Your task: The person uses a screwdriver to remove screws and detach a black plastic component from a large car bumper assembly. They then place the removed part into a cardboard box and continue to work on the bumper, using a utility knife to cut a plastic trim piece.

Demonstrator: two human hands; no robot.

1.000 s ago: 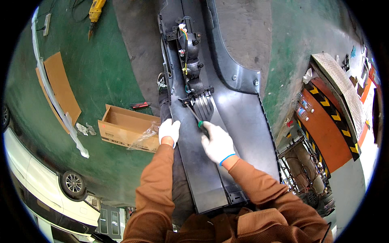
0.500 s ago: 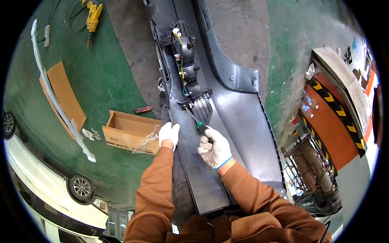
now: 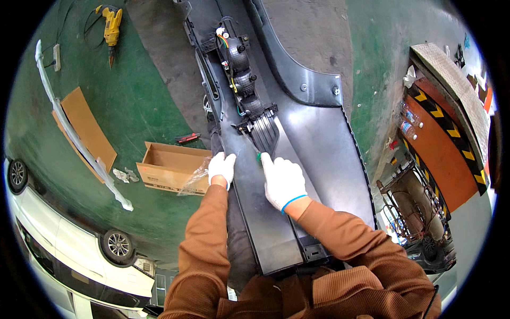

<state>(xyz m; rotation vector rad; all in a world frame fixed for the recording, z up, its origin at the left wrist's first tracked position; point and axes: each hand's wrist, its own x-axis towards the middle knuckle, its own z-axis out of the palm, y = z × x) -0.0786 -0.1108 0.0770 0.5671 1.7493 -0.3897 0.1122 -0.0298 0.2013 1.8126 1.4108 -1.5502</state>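
Observation:
A black car bumper [image 3: 332,146] lies lengthwise in front of me with its inner side up. A dark lamp unit [image 3: 241,66] with several coloured wires sits along it, ending in a ribbed section near my right hand. My right hand [image 3: 285,183], in a white glove, is closed round a screwdriver [image 3: 259,158]; only a bit of green handle and the thin shaft show. The shaft points up and left toward the mount beside the ribbed section. My gloved left hand [image 3: 222,167] grips the bumper's left edge, its thumb on top and some fingers hidden.
Left on the green floor are an open cardboard box [image 3: 175,165], a red-handled tool [image 3: 187,138], a cardboard sheet [image 3: 90,127], a long pale strip [image 3: 79,135] and a yellow drill [image 3: 111,29]. A white car [image 3: 69,234] stands lower left. Plastic bottles [image 3: 408,127] lie right.
My right hand has turned over on the screwdriver, so the back of the glove now faces up and covers most of the handle. My left hand stays on the bumper edge. The view has shifted slightly.

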